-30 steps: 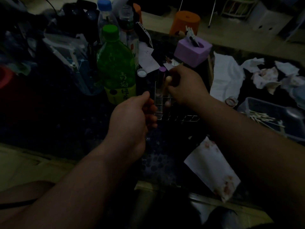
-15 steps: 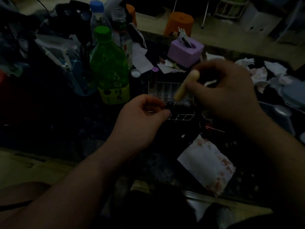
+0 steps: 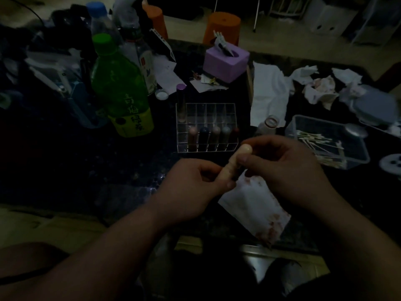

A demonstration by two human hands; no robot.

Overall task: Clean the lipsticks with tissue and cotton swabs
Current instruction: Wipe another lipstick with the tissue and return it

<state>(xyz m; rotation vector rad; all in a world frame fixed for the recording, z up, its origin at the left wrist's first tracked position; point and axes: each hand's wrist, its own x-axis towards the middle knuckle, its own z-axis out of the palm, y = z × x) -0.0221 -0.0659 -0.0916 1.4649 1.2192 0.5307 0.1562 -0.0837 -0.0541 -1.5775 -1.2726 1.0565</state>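
Observation:
Both my hands hold one cream-coloured lipstick tube [image 3: 235, 161] over the dark table. My right hand [image 3: 284, 168] pinches its upper part and my left hand [image 3: 191, 183] grips its lower end. Under them lies a folded tissue [image 3: 256, 209] with red stains. Behind stands a clear acrylic lipstick rack [image 3: 206, 127] with several lipsticks in its front row and a purple-capped tube [image 3: 181, 103] at its back left. A clear box of cotton swabs [image 3: 325, 142] sits to the right.
A green bottle [image 3: 121, 90] and other bottles stand at the left. A purple tissue box [image 3: 226, 59] is at the back, a white cloth [image 3: 269, 94] and crumpled used tissues [image 3: 321, 88] at the right. The table's front edge [image 3: 260, 250] runs just below the stained tissue.
My right hand lifted the cream lipstick out of the rack and brought it toward me. My left hand came up and took hold of its lower end.

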